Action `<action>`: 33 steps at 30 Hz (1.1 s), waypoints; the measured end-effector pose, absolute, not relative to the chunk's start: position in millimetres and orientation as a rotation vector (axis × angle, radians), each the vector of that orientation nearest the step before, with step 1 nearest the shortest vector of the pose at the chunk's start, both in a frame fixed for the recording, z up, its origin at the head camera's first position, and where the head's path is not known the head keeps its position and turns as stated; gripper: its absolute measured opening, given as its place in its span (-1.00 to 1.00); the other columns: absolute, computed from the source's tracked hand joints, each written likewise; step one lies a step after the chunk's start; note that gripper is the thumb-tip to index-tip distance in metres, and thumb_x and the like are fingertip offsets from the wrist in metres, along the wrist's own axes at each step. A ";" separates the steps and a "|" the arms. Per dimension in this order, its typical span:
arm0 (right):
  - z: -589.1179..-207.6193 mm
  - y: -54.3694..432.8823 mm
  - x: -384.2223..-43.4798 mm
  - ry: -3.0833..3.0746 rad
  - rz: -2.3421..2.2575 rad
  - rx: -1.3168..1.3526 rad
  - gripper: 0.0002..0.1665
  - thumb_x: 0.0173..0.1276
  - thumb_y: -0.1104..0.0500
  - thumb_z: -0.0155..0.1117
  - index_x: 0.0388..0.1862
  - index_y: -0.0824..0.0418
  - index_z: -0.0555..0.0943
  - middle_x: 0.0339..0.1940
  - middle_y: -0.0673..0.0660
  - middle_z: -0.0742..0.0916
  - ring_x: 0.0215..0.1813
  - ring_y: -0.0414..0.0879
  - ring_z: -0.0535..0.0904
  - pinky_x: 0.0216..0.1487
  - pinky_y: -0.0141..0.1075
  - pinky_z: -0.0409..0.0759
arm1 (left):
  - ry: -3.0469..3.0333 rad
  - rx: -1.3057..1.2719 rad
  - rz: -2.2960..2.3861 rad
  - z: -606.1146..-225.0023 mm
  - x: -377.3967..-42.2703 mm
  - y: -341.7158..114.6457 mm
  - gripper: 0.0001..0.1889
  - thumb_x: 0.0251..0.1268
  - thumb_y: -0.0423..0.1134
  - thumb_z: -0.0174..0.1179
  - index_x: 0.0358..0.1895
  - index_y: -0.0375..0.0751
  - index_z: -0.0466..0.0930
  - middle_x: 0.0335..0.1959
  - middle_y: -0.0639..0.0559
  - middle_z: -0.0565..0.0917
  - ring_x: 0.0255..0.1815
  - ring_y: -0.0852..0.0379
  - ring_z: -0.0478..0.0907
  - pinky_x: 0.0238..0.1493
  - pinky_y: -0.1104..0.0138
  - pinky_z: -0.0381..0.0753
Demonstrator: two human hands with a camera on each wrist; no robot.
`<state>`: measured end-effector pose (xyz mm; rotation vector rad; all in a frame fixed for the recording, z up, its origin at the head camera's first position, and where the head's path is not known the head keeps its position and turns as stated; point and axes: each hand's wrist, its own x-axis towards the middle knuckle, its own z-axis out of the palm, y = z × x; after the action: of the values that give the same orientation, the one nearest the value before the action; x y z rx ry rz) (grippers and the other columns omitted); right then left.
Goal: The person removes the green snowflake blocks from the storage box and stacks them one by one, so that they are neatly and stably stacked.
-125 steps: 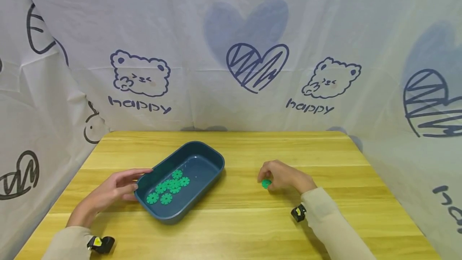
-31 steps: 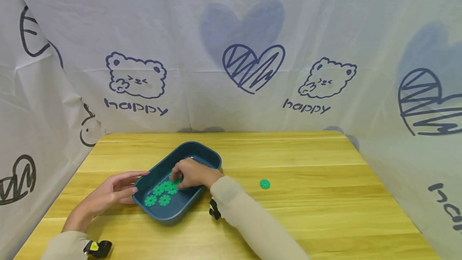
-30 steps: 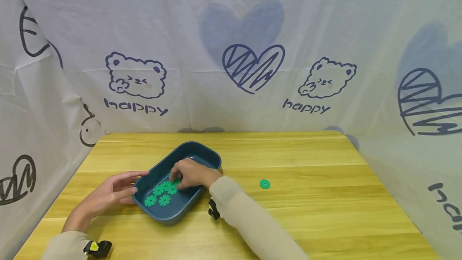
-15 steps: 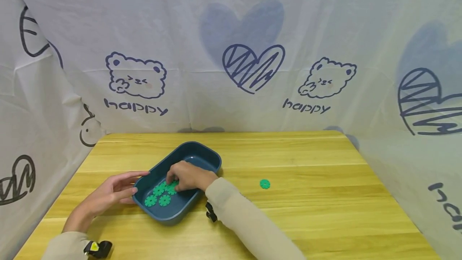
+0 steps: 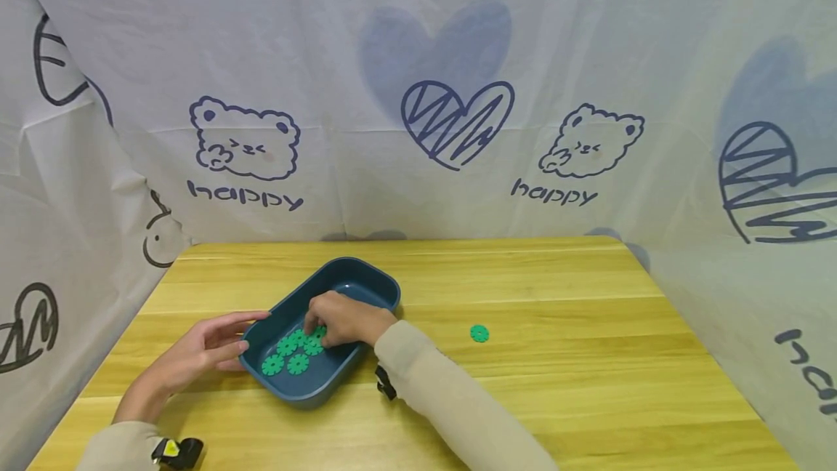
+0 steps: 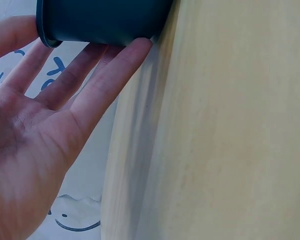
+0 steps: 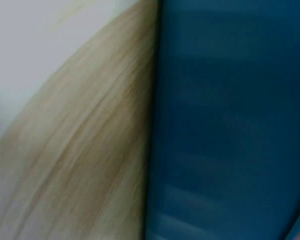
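A dark blue rectangular box [image 5: 307,387] stands aslant on the table, left of the middle. Several flat green notched discs [image 5: 272,364] lie inside it, some overlapping. My left hand [image 5: 189,355] is at the box's left end, its extended fingers [image 6: 115,75] touching the outer wall and rim. Reaching over the near side, my right hand [image 5: 343,317] is down in the box, thumb and fingers bent around a green notched disc [image 5: 319,333] on the pile. The right wrist view shows mostly the box's wall [image 7: 225,100], with the right fingers out of sight.
One more green notched disc [image 5: 479,333] lies alone on the wooden table [image 5: 556,384], right of the box. A white patterned cloth [image 5: 366,187] hangs behind the table and along its sides.
Since the oldest frame, my right hand has left a disc on the table and moved left into the box. Lately its fingers shift slightly among the discs. My left hand stays at the box.
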<state>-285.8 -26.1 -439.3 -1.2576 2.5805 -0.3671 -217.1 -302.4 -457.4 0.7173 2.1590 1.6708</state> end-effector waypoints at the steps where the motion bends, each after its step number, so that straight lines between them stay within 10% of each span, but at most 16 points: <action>1: -439.8 -25.6 -286.2 2.578 -0.370 -1.261 -0.65 0.27 0.28 0.53 0.04 0.09 0.80 0.01 -0.03 0.75 -0.03 -0.28 0.63 0.01 -0.59 0.58 | 2.159 0.716 1.671 -457.6 -216.9 -302.4 -0.48 0.58 -0.42 -0.01 0.54 -0.36 0.26 0.35 0.55 0.50 0.26 0.52 0.53 -0.02 0.26 0.79; 33: -398.7 59.0 -272.7 2.583 -0.746 -1.363 -0.73 0.31 0.18 0.49 -0.01 0.16 0.81 -0.05 0.05 0.78 -0.03 -0.07 0.68 0.01 -0.35 0.68 | 2.202 0.701 1.666 -458.8 -215.7 -302.2 -0.48 0.57 -0.41 0.02 0.52 -0.36 0.29 0.37 0.52 0.51 0.22 0.41 0.60 0.00 0.29 0.78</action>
<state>-272.7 59.0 -398.7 -1.3631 2.5835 -0.7457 -215.7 -302.2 -458.8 0.7013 2.2023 1.6663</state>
